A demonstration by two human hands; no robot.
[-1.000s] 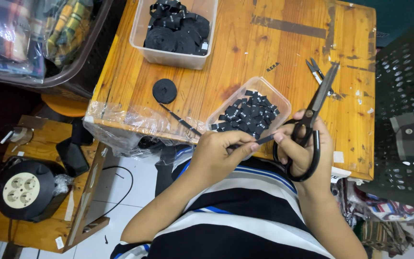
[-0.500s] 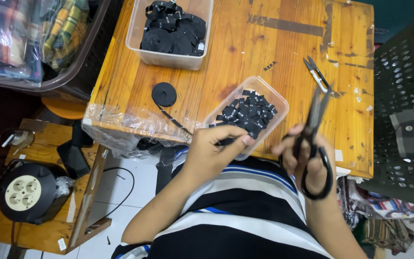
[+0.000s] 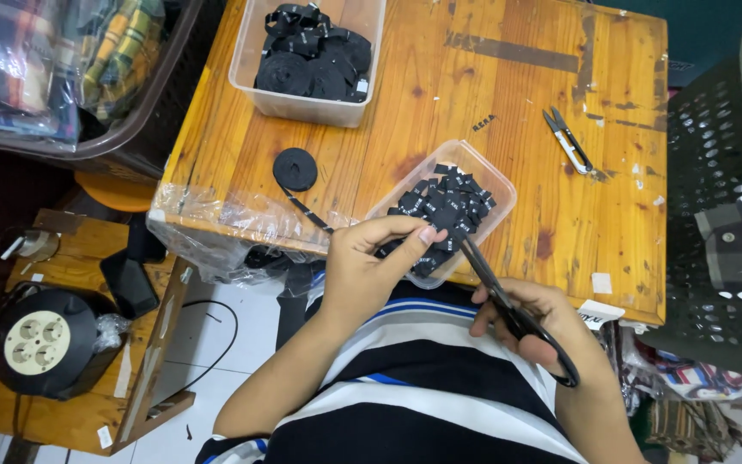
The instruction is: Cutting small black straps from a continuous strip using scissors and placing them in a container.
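The person sits at the near edge of the wooden counter (image 3: 508, 112). The small clear tray (image 3: 474, 168) full of short black ribbon pieces stands at this edge, and I take it as the landmark. The left hand (image 3: 369, 266) is just at the near-left corner of the tray; its grip is narrow, thumb and fingers pinched on the end of a thin black ribbon strip (image 3: 313, 213). This strip runs away to the left of the tray, up to a small black ribbon roll (image 3: 294, 168) that lies flat on the counter. The right hand (image 3: 536, 322) is below the tray, over the striped shirt, and its grip is closed around the handles of black scissors (image 3: 508, 305). The blades point up toward the tray's near side and meet the pinched strip there. Far right of the tray lies a small thread snipper (image 3: 568, 140). Behind the tray, a bigger clear box (image 3: 302, 105) holds black ribbon rolls.
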